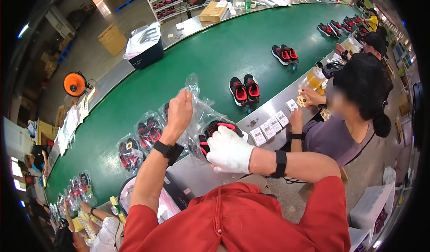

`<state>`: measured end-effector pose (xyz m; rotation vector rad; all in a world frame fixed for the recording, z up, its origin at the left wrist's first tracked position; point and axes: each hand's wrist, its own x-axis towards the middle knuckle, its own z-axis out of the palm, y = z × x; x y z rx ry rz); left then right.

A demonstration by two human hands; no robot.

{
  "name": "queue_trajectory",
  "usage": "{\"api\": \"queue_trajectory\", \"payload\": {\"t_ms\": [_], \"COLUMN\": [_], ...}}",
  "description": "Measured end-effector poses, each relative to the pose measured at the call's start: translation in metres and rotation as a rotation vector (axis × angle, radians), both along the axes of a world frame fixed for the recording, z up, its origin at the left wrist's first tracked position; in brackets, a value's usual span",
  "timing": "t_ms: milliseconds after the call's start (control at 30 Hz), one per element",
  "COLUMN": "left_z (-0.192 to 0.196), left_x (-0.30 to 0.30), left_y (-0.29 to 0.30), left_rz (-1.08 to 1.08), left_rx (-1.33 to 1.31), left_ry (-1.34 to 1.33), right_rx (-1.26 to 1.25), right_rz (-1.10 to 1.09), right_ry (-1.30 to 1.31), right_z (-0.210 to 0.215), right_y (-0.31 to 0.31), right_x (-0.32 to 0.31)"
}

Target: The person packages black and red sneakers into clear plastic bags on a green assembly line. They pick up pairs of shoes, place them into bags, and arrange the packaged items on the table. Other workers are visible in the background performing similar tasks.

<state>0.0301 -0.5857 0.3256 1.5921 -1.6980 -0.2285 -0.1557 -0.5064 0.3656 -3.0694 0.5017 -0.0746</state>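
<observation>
My left hand [180, 111] is raised and pinches the upper edge of a clear plastic bag [199, 113]. My right hand [229, 150], in a white glove, grips a black and red shoe [214, 131] sitting in the bag's lower part. Both hands work over the steel edge strip [197, 173] beside the green conveyor belt [197, 64]. Two bagged pairs of shoes [139, 140] lie on the belt just left of my hands. An unbagged black and red pair [244, 90] stands on the belt to the right.
A person in a purple top [333, 138] sits at my right with small white tags [268, 129] on the strip. Another pair [285, 54] and more shoes lie further up the belt. Several bagged pairs [76, 187] trail left. A cardboard box [213, 11] sits far side.
</observation>
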Motion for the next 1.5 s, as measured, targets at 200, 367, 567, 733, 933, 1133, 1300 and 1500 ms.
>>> {"api": "queue_trajectory", "payload": {"t_ms": [200,367,567,733,933,1133,1300,1500], "left_z": [0.024,0.040,-0.027,-0.023,-0.038,-0.001,-0.008,-0.031], "left_x": [-0.063,-0.034,-0.090,-0.016,-0.039,-0.070,-0.049,-0.010], "left_y": [0.020,0.053,0.136,0.105,0.136,0.091,0.051,0.036], "left_rz": [-0.573,-0.571,-0.607,-0.268,-0.512,-0.334,-0.127,0.071], "left_rx": [0.125,0.237,0.274,-0.019,-0.109,0.177,0.332,0.281], "left_ry": [-0.156,-0.173,0.020,0.062,-0.128,0.416,0.570,0.715], "right_rx": [0.169,0.195,-0.039,0.020,-0.324,-0.190,-0.264,0.815], "right_rz": [0.197,-0.135,-0.610,-0.485,-0.497,-0.493,-0.619,-0.552], "right_ry": [-0.219,-0.492,-0.294,-0.280,-0.118,-0.359,-0.726,-0.030], "right_z": [-0.054,-0.082,-0.136,-0.118,-0.120,-0.153,-0.181,-0.200], "right_y": [-0.006,-0.039,-0.060,-0.032,-0.042,-0.089,-0.159,-0.118], "right_x": [0.021,0.000,0.023,0.023,0.039,0.054,0.103,0.065]}}
